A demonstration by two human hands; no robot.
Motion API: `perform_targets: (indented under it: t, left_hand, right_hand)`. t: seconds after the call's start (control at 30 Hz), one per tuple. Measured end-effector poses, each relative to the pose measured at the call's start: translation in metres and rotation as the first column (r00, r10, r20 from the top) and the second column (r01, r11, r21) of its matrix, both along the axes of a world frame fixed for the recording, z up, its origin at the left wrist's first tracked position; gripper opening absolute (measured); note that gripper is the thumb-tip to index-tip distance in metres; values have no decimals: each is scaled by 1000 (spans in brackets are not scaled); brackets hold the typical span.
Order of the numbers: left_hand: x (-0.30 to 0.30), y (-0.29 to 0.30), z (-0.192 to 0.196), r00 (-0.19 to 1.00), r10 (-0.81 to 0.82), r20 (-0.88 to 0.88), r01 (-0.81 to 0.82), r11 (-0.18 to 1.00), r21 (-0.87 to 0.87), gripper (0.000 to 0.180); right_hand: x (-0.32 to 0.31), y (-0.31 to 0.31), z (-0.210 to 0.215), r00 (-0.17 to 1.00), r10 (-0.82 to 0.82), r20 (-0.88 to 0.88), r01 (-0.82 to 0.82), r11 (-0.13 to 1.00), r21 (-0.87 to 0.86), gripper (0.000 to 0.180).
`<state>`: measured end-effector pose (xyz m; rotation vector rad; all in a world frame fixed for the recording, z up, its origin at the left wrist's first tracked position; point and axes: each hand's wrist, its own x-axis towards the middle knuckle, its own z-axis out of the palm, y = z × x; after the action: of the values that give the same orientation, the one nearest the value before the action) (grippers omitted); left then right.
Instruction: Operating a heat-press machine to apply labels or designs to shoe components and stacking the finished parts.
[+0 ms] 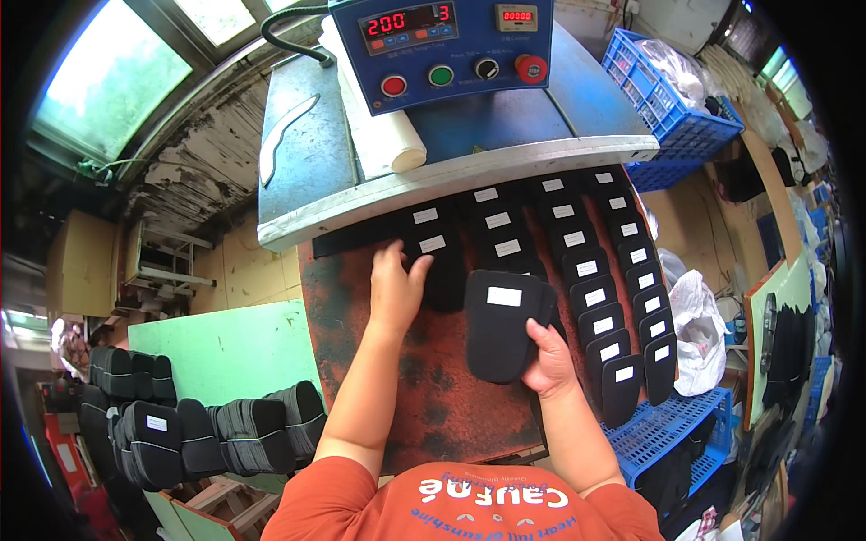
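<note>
a large blue press machine (433, 135) fills the top of the view, with a control box (442, 45) carrying red number displays, round buttons and a red stop knob, and a white roll (383, 135) lying on its top. below its pale front edge lies the rust-coloured desk (406, 397), worn dark in patches. rows of black insole pieces (595, 270), each with a small white label, lie overlapping across the desk's far and right side, running down toward a blue crate (667, 433). another blue crate (667, 99) sits at the upper right beside the machine. at lower left, bundles of black pieces (207, 433) stand packed in a box next to a green board (225, 347). the right hand (548, 356) holds a stack of black insole pieces (505, 320) upright over the desk's middle, its grip closed around the stack's lower right edge, thumb on the front. the left hand (395, 284) lies flat, fingers spread, pressing one black piece (437, 261) on the desk just under the machine's edge, touching it without pinching it.
</note>
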<state>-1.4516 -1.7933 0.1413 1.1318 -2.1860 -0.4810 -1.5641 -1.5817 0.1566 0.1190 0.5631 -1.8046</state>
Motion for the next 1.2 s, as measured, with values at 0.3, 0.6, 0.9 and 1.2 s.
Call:
perform_targets:
  t: [0.3,0.6,0.9,1.2]
  left_hand:
    - [21,19,-9,905,155,-395,201,663,721,24]
    - [20,81,20,882,-40,-469,388,627,675,28]
    - [43,54,-31,989,-78,-128,90,991,97,31]
    - [52,101,6,862,184,-472,302,561,771,22]
  right_hand:
    - [-13,8,8,998,-58,29,60,997,-44,46]
    - [9,17,-5,982,28,-184,1,988,156,43]
    - [-8,42,12,992,-54,-111,63,995,77,34]
    - [-11,57,16,993,-48,-112,50,998,23,51]
